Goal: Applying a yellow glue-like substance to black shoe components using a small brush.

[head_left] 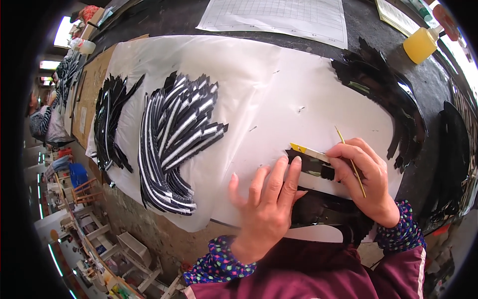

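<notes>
Dark table [363, 27], white board [294, 92] bearing black strips [313, 166] — striped bundle [164, 139] on translucent sheeting [216, 164]

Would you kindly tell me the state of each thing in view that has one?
Left hand: open, palm down
Right hand: closed, gripping
Thin yellow stick: held, slanting
Yellow-ended strip: held at its pale end
Striped pieces: overlapping, fanned out at one end
Black pieces at left: bunched together
Yellow bottle: white top on
Gridded sheet: lying flat
</notes>
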Demonstrator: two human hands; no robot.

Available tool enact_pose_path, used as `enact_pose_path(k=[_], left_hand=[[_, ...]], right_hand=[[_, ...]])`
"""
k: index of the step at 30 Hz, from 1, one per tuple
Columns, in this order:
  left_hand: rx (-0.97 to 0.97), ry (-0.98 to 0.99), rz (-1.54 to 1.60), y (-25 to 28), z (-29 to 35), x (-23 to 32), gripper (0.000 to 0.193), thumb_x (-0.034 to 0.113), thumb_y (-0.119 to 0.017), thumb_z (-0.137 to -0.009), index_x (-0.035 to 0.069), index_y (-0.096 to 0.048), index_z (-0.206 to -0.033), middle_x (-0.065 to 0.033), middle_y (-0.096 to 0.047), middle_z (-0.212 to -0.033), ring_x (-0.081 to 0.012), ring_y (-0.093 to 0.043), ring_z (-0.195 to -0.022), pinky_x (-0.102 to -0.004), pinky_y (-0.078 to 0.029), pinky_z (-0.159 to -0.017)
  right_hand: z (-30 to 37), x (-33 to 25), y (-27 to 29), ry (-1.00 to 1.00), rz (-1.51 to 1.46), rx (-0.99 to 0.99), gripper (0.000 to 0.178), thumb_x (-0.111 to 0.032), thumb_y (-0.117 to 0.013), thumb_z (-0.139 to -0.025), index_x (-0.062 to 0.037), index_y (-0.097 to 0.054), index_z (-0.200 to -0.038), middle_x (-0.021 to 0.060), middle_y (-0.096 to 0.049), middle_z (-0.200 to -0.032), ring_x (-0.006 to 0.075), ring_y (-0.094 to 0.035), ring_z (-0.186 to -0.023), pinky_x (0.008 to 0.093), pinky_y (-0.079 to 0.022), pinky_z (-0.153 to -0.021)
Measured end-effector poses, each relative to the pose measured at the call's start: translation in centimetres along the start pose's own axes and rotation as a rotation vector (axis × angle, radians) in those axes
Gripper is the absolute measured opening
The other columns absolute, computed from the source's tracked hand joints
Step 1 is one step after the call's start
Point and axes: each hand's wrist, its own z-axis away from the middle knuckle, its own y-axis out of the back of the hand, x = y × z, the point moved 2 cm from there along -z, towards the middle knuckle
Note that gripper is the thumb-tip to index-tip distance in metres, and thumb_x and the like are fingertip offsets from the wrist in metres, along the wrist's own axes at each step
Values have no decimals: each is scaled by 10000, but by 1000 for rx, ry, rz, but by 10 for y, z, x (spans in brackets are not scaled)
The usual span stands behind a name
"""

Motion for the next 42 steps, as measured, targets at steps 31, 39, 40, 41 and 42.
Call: enact_pose_path(k=[31, 39, 40, 41, 42], left_hand=[[-93, 21, 41, -5, -9, 5, 633, 623, -377, -1003, 222, -524, -1471, -7, -505, -1484, -251, -424, -1385, -616, -76, -1138], [-91, 54, 6, -5, -4, 3, 587, 629, -403, -998, 279, -572, -1439, 14, -476, -1450, -215, -425, -1275, -599, -90, -1140], [-83, 53, 12, -6, -4, 3, 584, 625, -404, -999, 278, -572, -1438, 13, -464, -1449, -218, -422, -1262, -598, -93, -1138], [-75, 52, 18, -7, -4, 3, 581, 622, -405, -1001, 276, -573, -1437, 12, -453, -1449, -220, -420, -1248, -596, -97, -1137], [-75, 51, 18, -7, -5, 3, 581, 622, -405, -1001, 276, -573, -1437, 12, -453, -1449, -220, -420, -1248, -596, -97, -1137]], right_hand=[[-1, -6, 1, -152, -185, 111, 133, 80, -625, -920, 38, -667, -1039, 82, -616, -901, 103, -616, -631, 216, -471, -546], [-4, 1, -6, -166, -94, -25, 153, 78, -640, -900, 10, -684, -1030, 79, -644, -912, 115, -640, -625, 241, -500, -554], [-4, 1, -6, -167, -93, -24, 153, 78, -640, -900, 10, -684, -1030, 79, -644, -912, 115, -640, -625, 241, -500, -554], [-4, 1, -6, -168, -85, -22, 153, 77, -639, -900, 10, -684, -1030, 80, -644, -910, 115, -640, -624, 243, -501, -554], [-4, 1, -6, -169, -78, -21, 154, 77, -639, -901, 9, -685, -1030, 82, -643, -908, 115, -640, -623, 245, -501, -554]])
